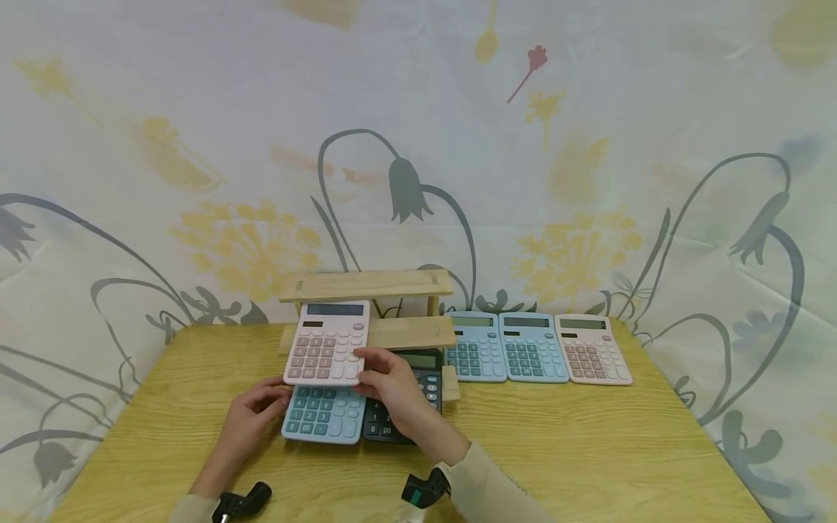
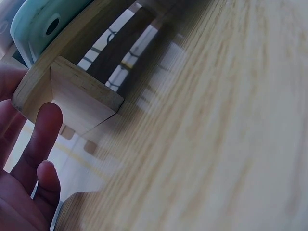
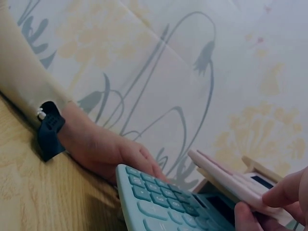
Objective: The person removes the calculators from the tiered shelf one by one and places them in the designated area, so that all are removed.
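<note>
My right hand (image 1: 399, 388) pinches the lower right edge of a pink calculator (image 1: 330, 352), its index finger on the face. The pink calculator leans upright against the left of the wooden rack's middle shelf (image 1: 412, 334). In front and lower stands a blue calculator (image 1: 323, 418), beside a black calculator (image 1: 431, 385) partly covered by my right hand. My left hand (image 1: 251, 410) is at the rack's left side, fingers loosely bent near the pink calculator's lower left corner. In the left wrist view its fingertips rest at the wooden shelf end (image 2: 86, 91), the other fingers apart from it.
Right of the rack, two more blue calculators (image 1: 474, 349) and another pink calculator (image 1: 593, 352) stand in a row against the patterned cloth (image 1: 418, 87). The rack's top shelf (image 1: 366, 285) rises behind the calculators. Everything stands on a wood-grain table (image 1: 556, 443).
</note>
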Demonstrator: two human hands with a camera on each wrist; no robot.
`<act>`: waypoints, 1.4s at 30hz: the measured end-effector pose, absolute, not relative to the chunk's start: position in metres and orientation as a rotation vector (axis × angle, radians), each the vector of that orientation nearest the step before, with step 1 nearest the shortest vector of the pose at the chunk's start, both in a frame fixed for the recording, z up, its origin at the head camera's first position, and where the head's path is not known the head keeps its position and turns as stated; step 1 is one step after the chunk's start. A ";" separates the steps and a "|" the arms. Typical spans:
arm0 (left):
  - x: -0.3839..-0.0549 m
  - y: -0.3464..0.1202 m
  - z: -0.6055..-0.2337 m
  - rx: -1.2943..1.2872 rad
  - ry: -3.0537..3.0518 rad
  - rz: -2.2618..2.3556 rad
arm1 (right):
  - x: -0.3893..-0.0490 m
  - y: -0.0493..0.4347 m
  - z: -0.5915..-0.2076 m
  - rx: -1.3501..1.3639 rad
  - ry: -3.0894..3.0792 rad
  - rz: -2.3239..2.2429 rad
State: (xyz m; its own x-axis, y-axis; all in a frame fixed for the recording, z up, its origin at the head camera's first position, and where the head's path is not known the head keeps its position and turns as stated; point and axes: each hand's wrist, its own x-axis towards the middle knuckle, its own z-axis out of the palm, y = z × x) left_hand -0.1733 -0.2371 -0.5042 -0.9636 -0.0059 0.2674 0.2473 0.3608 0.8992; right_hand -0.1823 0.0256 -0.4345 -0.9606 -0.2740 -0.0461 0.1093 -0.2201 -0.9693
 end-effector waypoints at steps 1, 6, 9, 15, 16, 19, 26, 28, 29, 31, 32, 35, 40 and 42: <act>-0.173 -0.237 -0.505 -0.219 -2.396 -1.642 | -0.182 0.026 -0.434 -0.194 1.781 -2.273; -0.174 -0.237 -0.508 -0.230 -2.382 -1.640 | -0.181 0.028 -0.434 -0.190 1.772 -2.280; -0.174 -0.238 -0.508 -0.235 -2.374 -1.643 | -0.180 0.029 -0.433 -0.192 1.766 -2.284; -0.175 -0.238 -0.510 -0.275 -2.333 -1.678 | -0.180 0.033 -0.436 -0.201 1.765 -2.286; -0.175 -0.238 -0.510 -0.288 -2.322 -1.687 | -0.180 0.033 -0.436 -0.199 1.766 -2.286; -0.174 -0.238 -0.511 -0.320 -2.298 -1.705 | -0.180 0.035 -0.436 -0.191 1.764 -2.282; -0.175 -0.239 -0.511 -0.370 -2.258 -1.738 | -0.180 0.040 -0.436 -0.187 1.755 -2.279; -0.175 -0.239 -0.511 -0.387 -2.249 -1.749 | -0.180 0.042 -0.437 -0.186 1.757 -2.276; -0.175 -0.238 -0.510 -0.393 -2.247 -1.752 | -0.180 0.043 -0.437 -0.187 1.757 -2.274; -0.176 -0.239 -0.510 -0.404 -2.240 -1.762 | -0.180 0.045 -0.437 -0.194 1.759 -2.272; -0.176 -0.239 -0.510 -0.406 -2.240 -1.761 | -0.179 0.046 -0.436 -0.199 1.762 -2.270; -0.175 -0.239 -0.510 -0.405 -2.243 -1.761 | -0.178 0.048 -0.436 -0.210 1.766 -2.268; -0.175 -0.239 -0.510 -0.405 -2.245 -1.767 | -0.176 0.051 -0.437 -0.208 1.771 -2.264; -0.176 -0.239 -0.511 -0.405 -2.245 -1.764 | -0.177 0.052 -0.437 -0.207 1.776 -2.259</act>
